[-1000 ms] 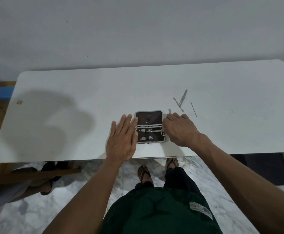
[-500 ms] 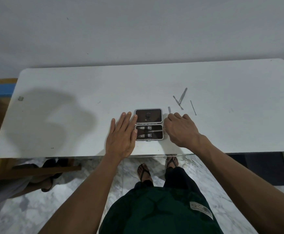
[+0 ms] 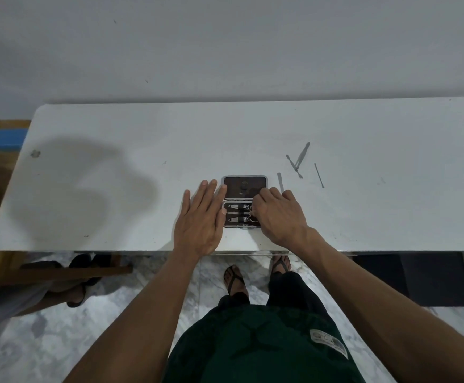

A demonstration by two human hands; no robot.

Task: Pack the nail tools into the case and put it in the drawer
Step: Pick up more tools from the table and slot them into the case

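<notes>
The small nail-tool case (image 3: 244, 186) lies open near the front edge of the white table (image 3: 114, 128), its dark lid flat on the far side. Two nail clippers (image 3: 236, 212) sit strapped in the near half. My left hand (image 3: 200, 222) rests flat beside the case, fingertips touching its left edge. With curled fingers, my right hand (image 3: 277, 217) covers the case's right end and grips the ring handles of small scissors (image 3: 252, 214). A flat metal tool (image 3: 280, 182) lies just right of the lid. Farther right are two crossed tools (image 3: 298, 161) and a thin rod (image 3: 319, 175).
A grey wall stands right behind the table. A wooden bench (image 3: 67, 272) and dark sandals sit under the table's left end, and a dark cabinet (image 3: 418, 280) under its right end. My sandalled feet stand on marble floor below the front edge.
My right hand has slid left from beside the case onto its right end, over the scissors. My left hand has stayed flat against the case's left side.
</notes>
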